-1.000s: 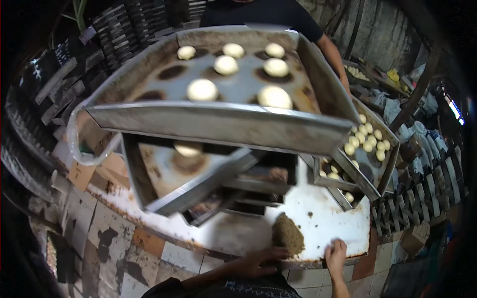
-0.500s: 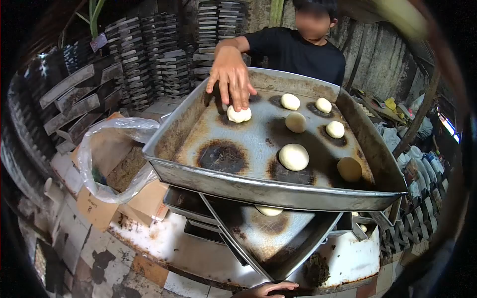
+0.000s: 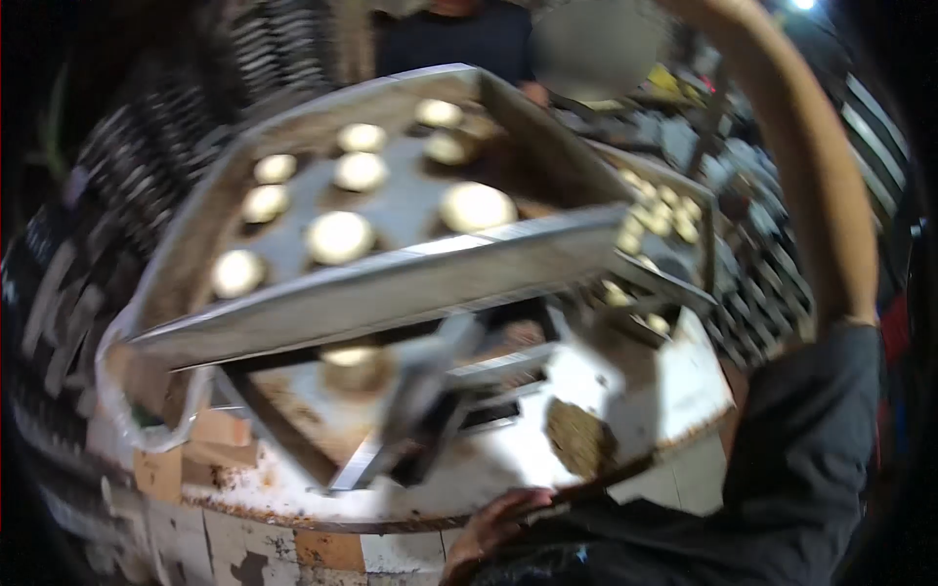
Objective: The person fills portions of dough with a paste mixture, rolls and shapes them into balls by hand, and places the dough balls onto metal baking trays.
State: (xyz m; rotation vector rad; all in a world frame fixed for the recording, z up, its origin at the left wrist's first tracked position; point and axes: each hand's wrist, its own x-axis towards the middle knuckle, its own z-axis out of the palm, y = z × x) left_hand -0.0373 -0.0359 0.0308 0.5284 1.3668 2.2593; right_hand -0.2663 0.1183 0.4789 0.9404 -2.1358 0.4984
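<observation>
A large metal tray [image 3: 391,278] holds several round pale dough balls [image 3: 340,237] spread over its stained base. My left hand [image 3: 498,523] is at the table's front edge, below the tray; it is blurred, with its fingers stretched to the right and nothing seen in them. My right arm [image 3: 801,156], in a dark sleeve, is raised along the right side, and its hand lies beyond the top of the view. Under the large tray sits another metal tray [image 3: 293,415], turned at an angle, with a dough ball [image 3: 352,355] partly showing.
More small dough balls [image 3: 660,210] fill a tray [image 3: 708,244] at the right. A brown lump [image 3: 576,437] lies on the white tabletop [image 3: 518,459]. A plastic-lined box [image 3: 156,474] stands at left. Across the tray is a person in a dark shirt [image 3: 454,44]; stacked metal pans [image 3: 278,49] stand behind.
The view has swung and blurred. The other person's hand has left the tray, where more dough balls now show on the left. My right arm has come into clear view at the right.
</observation>
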